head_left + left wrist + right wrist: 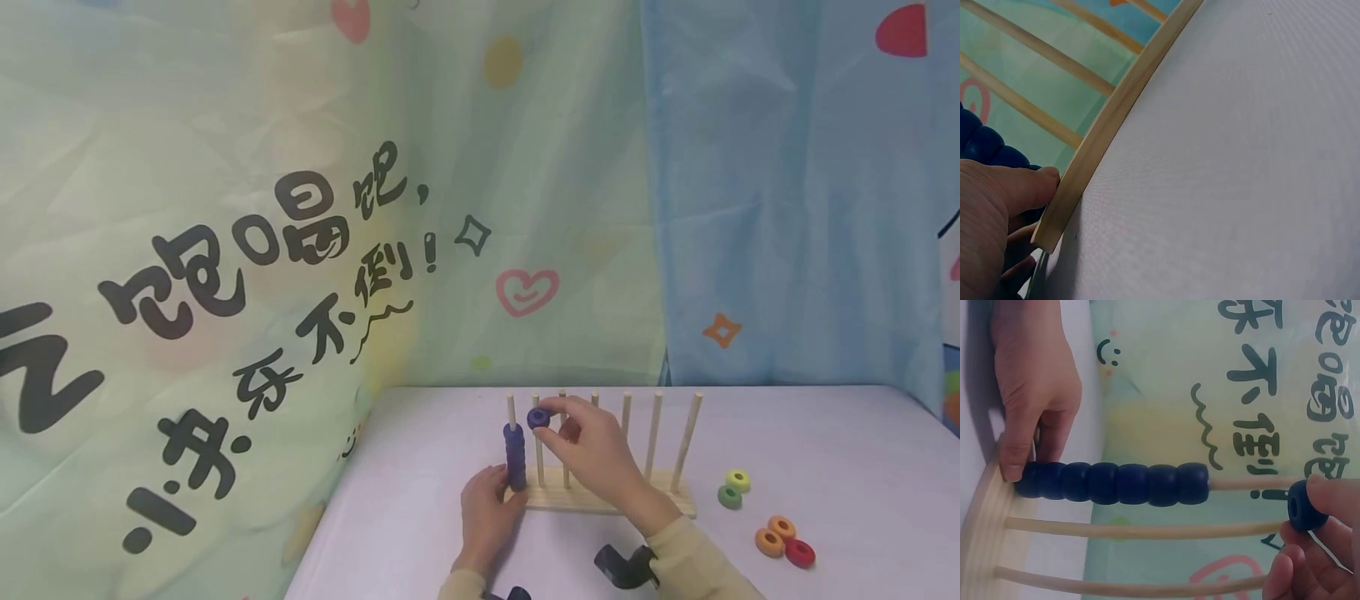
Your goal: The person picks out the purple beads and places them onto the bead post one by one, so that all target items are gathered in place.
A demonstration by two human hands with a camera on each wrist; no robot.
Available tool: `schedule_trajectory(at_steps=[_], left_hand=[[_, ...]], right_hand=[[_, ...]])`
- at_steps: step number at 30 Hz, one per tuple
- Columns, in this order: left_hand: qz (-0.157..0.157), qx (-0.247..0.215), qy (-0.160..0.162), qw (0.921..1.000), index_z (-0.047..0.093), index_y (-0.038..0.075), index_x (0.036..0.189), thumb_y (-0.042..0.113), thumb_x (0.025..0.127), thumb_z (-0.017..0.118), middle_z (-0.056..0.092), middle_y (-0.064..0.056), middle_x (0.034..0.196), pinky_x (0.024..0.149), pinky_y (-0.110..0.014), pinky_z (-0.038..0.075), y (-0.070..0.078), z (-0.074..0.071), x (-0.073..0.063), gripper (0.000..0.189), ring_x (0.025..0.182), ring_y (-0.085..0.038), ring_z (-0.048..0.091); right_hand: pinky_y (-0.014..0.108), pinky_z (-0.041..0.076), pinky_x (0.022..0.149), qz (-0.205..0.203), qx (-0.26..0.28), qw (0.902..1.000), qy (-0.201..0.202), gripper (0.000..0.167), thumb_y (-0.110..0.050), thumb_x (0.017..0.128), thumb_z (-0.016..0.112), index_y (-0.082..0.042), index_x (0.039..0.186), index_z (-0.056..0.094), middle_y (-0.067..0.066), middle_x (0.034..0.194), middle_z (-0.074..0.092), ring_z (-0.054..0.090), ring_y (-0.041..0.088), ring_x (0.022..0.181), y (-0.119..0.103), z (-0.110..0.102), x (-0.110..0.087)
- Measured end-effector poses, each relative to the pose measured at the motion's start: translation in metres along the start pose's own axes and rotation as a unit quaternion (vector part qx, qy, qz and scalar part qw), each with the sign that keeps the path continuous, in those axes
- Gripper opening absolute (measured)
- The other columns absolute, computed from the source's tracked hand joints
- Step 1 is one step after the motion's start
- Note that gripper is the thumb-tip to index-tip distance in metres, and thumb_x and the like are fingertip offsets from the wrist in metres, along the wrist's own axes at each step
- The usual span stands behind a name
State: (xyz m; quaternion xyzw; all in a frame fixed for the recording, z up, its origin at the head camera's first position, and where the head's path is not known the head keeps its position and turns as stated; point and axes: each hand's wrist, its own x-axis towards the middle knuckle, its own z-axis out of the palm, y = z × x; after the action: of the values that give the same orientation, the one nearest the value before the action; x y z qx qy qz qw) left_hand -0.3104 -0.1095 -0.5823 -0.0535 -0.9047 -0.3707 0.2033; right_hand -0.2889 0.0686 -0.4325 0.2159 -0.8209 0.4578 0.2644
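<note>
A wooden peg stand (600, 498) with several upright pegs is on the table. Dark blue beads (515, 458) fill most of its leftmost peg, whose bare tip shows above them. My left hand (489, 510) grips the stand's left end, thumb on the base edge beside the lowest bead, as the left wrist view also shows. Near the peg tops, my right hand (592, 446) pinches a single dark blue bead (1307, 505) between thumb and fingers. The bead's hole faces partly toward the right wrist camera. In the head view it overlaps the second peg.
Right of the stand lie a yellow bead (738, 480) and a green bead (730, 497), touching. Closer to me are two orange beads (769, 542) and a red bead (800, 553). Printed cloth (525, 208) hangs behind the white table (390, 500).
</note>
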Motion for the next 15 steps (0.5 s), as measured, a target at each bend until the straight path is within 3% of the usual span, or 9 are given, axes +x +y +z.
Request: schedule_trajectory(at_steps=[6, 15], left_hand=[[-0.012, 0.01, 0.0, 0.9999, 0.073, 0.013, 0.111, 0.024, 0.076, 0.079, 0.071, -0.001, 0.115, 0.107, -0.052, 0.038, 0.0, 0.001, 0.0, 0.037, 0.118, -0.026, 0.059], [-0.015, -0.002, -0.008, 0.9999, 0.072, 0.012, 0.111, 0.022, 0.076, 0.078, 0.07, -0.002, 0.117, 0.109, -0.052, 0.035, 0.0, 0.002, 0.001, 0.036, 0.12, -0.027, 0.058]], right_hand=[[0.021, 0.046, 0.051, -0.013, -0.013, 0.9998, -0.003, 0.037, -0.014, 0.08, 0.08, -0.013, 0.116, 0.069, -0.004, 0.098, 0.07, 0.051, 0.001, 0.058, -0.008, 0.001, 0.005], [0.022, 0.046, 0.05, -0.003, -0.011, 0.9999, -0.005, 0.031, -0.018, 0.085, 0.076, -0.014, 0.115, 0.069, -0.005, 0.096, 0.069, 0.053, 0.002, 0.058, -0.016, 0.002, 0.019]])
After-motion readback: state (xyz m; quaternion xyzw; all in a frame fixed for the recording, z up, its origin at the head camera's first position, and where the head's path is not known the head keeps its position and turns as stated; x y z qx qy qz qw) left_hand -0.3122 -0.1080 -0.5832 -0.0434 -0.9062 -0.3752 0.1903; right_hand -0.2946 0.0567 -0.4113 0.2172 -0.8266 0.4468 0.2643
